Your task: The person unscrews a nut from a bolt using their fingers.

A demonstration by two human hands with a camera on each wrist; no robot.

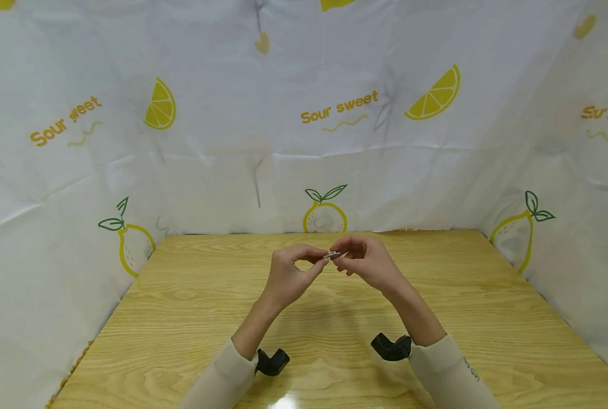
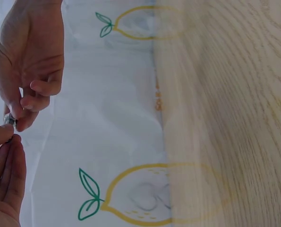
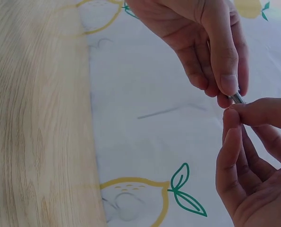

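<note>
A small silver bolt with a threaded shaft is held between both hands, above the far middle of the table. My left hand pinches its left end between thumb and fingertips. At the other end, my right hand grips it with thumb and forefinger, the other fingers loosely bent. A wider metal part of the bolt shows near the right fingertips in the left wrist view. Fingers cover much of the bolt.
The wood-grain table spreads beneath both hands. A white cloth printed with lemons hangs behind it and along both sides. Black wrist devices sit by the cuffs of the light sleeves.
</note>
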